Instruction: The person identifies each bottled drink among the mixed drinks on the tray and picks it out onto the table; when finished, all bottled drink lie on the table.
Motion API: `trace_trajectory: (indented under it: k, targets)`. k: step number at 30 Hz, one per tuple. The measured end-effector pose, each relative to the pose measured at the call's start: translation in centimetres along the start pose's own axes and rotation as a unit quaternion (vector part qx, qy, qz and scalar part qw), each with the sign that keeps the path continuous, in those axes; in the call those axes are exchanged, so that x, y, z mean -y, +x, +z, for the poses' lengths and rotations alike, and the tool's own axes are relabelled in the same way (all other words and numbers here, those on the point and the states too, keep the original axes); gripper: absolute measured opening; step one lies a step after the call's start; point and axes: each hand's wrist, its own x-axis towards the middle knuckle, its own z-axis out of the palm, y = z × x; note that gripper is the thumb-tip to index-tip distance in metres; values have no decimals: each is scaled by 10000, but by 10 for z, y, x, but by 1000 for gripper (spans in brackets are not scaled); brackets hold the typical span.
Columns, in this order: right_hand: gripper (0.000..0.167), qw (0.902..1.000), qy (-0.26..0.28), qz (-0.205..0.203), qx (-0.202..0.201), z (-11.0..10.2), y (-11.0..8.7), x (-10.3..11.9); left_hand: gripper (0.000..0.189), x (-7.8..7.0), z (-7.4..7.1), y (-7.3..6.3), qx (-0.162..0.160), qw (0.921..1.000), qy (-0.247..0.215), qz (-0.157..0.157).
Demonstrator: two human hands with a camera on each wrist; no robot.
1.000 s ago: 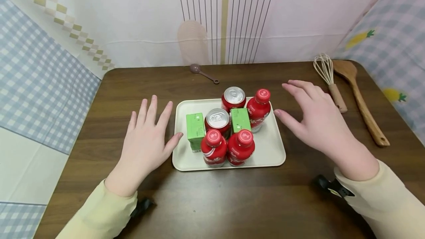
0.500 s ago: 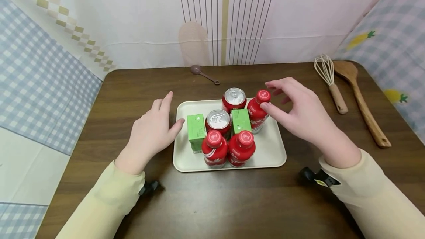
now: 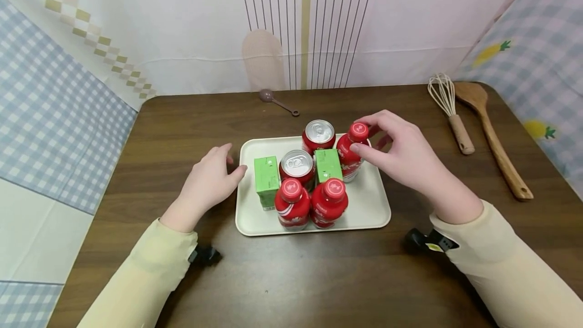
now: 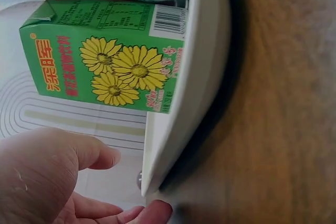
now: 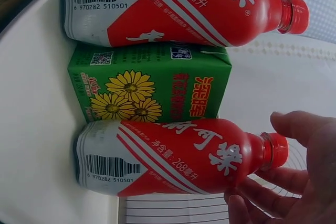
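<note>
A cream tray (image 3: pixel 371 206) carries several drinks: red bottles, two green juice cartons and two red cans. My right hand (image 3: pixel 403 153) is at the back-right red bottle (image 3: pixel 347 161), its fingers behind the bottle and its thumb in front. In the right wrist view the fingers meet the shoulder of that bottle (image 5: pixel 178 156), while the thumb stands apart from the cap. At the tray's left edge is my left hand (image 3: pixel 211 178), fingers loosely bent, thumb beside the rim. It holds nothing; the left carton (image 4: pixel 105 56) stands nearby.
Front-left and front-right bottles (image 3: pixel 292 206) stand side by side, before the front can (image 3: pixel 296 163). Behind the tray lies a small brown measuring spoon (image 3: pixel 278 101). A whisk (image 3: pixel 451 113) and a wooden spatula (image 3: pixel 494 135) lie at the right. A patterned curtain (image 3: pixel 196 24) borders the table.
My right hand has moved left to the back-right bottle, its fingers passing behind it. My left hand has turned and its fingers have bent beside the tray's left edge. The drinks have not moved.
</note>
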Motion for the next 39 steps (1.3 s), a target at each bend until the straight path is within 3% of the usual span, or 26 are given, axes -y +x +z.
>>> trace_trajectory:
  k: [6,15,30,39]
  targets:
    - [29,9999,-7,66,-112,2,1,-3,63,-1,4,0,62,10000,-2,67]
    - [29,9996,244,117,76,6,5,-7,59,0,9,3,124,9994,-330,13]
    - [31,9879,1177,983,225,10,8,-8,61,3,15,3,239,9978,-608,-112]
    - [32,9832,1492,1041,167,11,6,-11,61,6,19,5,291,9974,-657,-98]
